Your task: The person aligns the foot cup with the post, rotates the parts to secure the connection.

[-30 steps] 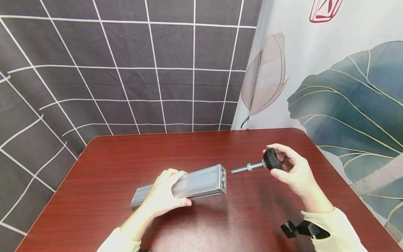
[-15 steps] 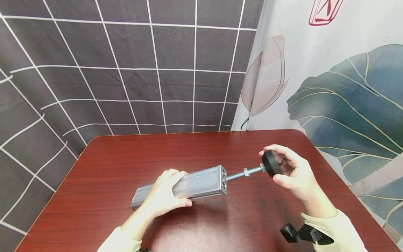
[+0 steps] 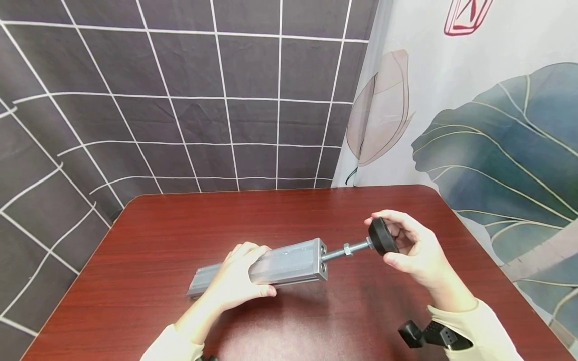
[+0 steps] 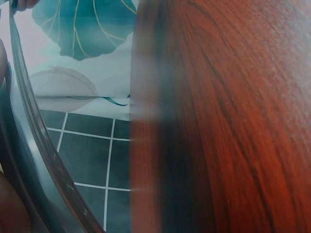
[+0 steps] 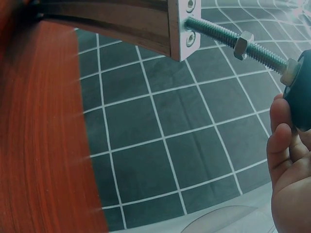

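My left hand [image 3: 239, 273] grips a grey aluminium profile [image 3: 289, 260] around its middle, its right end tilted up a little over the table. That end carries a plate with holes, two of them filled by screws. My right hand [image 3: 417, 250] pinches the round black base of a leveling foot [image 3: 381, 235] by its rim. The foot's threaded rod [image 5: 216, 33] points left, its tip at the middle hole of the end plate [image 5: 183, 48]. A hex nut [image 5: 243, 45] sits partway along the rod. In the left wrist view, the profile [image 4: 34, 126] runs along the left edge.
Both hands work above a reddish-brown wooden table [image 3: 180, 215] with rounded far corners. A dark grey cloth with a white grid [image 3: 253, 120] hangs behind it, and a leaf-printed curtain [image 3: 420, 40] hangs at the right.
My right hand has moved left with the leveling foot, and the rod's tip went from apart to the middle hole of the end plate. The left hand has hardly moved.
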{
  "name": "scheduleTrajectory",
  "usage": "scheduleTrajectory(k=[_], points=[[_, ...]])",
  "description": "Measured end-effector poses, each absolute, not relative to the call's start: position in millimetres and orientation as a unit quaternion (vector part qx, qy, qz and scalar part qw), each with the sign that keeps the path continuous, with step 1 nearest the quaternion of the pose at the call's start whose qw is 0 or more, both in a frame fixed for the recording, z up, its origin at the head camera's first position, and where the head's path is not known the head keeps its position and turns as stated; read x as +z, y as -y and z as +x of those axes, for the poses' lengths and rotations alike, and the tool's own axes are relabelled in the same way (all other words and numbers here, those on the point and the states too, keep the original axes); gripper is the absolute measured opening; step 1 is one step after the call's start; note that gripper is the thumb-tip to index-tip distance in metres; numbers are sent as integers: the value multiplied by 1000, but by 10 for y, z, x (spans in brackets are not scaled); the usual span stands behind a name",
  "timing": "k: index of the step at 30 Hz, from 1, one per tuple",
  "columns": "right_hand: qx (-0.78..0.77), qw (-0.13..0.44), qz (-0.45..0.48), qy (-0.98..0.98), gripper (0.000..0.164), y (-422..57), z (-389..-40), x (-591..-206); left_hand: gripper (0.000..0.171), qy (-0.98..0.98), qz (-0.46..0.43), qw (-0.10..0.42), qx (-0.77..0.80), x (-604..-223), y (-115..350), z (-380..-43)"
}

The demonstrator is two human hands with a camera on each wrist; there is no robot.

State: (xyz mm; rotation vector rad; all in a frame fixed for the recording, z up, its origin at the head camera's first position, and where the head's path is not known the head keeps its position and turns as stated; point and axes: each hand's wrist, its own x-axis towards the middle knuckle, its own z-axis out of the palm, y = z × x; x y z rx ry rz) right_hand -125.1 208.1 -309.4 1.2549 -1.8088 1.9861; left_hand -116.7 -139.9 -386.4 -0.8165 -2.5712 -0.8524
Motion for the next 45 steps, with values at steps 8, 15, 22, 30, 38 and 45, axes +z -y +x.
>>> scheduleTrajectory(k=[8,15,22,30,38,45], points=[[661,86,423,614,61,-2080,-1241,-3058,80,898,-286,160,-294,-3868,1403,-1176],[631,85,368,678,66,-2136,-1117,-2990,87,889,-298,159,-310,-3846,1372,-1178],[613,110,328,710,67,-2106,-1058,-2962,88,892,-289,153,-311,-3857,1369,-1186],[498,165,216,823,58,-2037,-951,-2885,86,897,-281,148,-308,-3860,1371,-1185],[438,141,163,873,44,-2028,-880,-2809,86,897,-280,147,-308,-3859,1375,-1177],[470,128,198,851,60,-2045,-874,-2807,84,898,-280,148,-305,-3867,1381,-1178]])
